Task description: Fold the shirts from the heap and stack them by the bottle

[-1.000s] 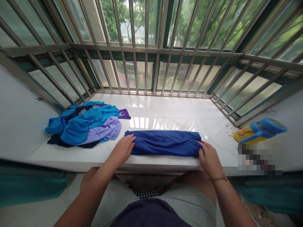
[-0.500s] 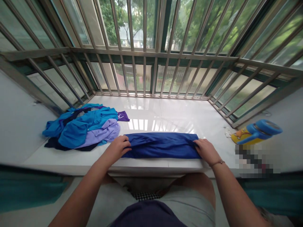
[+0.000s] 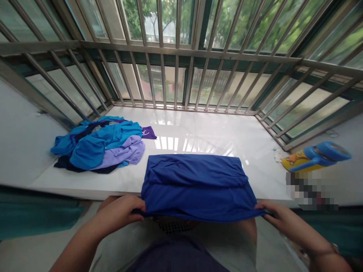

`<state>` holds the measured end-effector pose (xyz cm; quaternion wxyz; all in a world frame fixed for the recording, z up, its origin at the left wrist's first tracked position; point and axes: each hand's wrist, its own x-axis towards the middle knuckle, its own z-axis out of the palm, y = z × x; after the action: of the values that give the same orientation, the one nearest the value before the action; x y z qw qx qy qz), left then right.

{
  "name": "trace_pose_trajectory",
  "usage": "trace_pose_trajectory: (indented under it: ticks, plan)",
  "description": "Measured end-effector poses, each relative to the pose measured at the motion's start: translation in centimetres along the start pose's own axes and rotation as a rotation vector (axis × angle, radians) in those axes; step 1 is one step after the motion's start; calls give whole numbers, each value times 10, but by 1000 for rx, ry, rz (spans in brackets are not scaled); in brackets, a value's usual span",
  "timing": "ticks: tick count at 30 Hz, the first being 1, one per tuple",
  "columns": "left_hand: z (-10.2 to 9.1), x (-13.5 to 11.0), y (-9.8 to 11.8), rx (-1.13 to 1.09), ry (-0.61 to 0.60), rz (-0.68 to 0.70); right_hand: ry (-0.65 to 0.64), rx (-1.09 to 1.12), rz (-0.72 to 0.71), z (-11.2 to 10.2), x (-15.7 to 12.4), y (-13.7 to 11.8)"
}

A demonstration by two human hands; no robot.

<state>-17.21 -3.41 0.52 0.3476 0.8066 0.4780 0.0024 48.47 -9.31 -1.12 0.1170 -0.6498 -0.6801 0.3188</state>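
A royal blue garment [image 3: 195, 185] lies partly on the white window ledge [image 3: 215, 139], its near part pulled over the front edge toward me. My left hand [image 3: 120, 213] is closed on its near left corner. My right hand [image 3: 276, 213] pinches its near right corner. Both hands are in front of the ledge, holding the cloth stretched between them, with folds running across its far part.
A heap of clothes [image 3: 99, 147] in light blue, lilac and dark navy lies at the ledge's left. A blue and yellow bottle [image 3: 316, 155] lies on its side at the right. Metal window bars [image 3: 176, 68] enclose the ledge on three sides.
The blue garment was a narrow folded strip on the ledge under my hands. Both hands have gripped its corners and drawn the near layer back toward me, over the ledge's edge.
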Motion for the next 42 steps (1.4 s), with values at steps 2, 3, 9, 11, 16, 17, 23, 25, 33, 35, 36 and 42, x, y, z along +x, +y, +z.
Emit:
trace_pose_trajectory:
  ticks: [2,3,9,11,16,17,23,25,33,35,36,42]
  plan:
    - [0,2,-3,-18,-11,-23,15,11,12,6,-3,-2]
    - [0,3,-4,-27,-21,-20,25,9,16,8,-3,-2]
    - [3,18,-2,29,124,142,64,-26,-3,11,1,-9]
    - [8,26,-1,66,159,161,68,-38,-52,11,6,-20]
    - [32,45,-11,88,305,14,137,-107,-121,20,26,-41]
    - [36,48,-14,76,346,-20,165,-117,-120,23,30,-41]
    - [41,57,-16,-93,482,-97,341,-125,-29,44,47,-30]
    - [39,63,-17,-159,519,-131,372,-99,21,48,52,-29]
    - [22,63,-29,-319,537,-98,465,104,229,48,61,-31]
    - [18,54,-35,-324,524,-59,456,148,230,44,57,-30]
    - [17,49,-38,-320,518,-40,456,163,217,42,54,-30]
    - [15,34,-57,-145,404,105,364,116,94,37,40,-23]
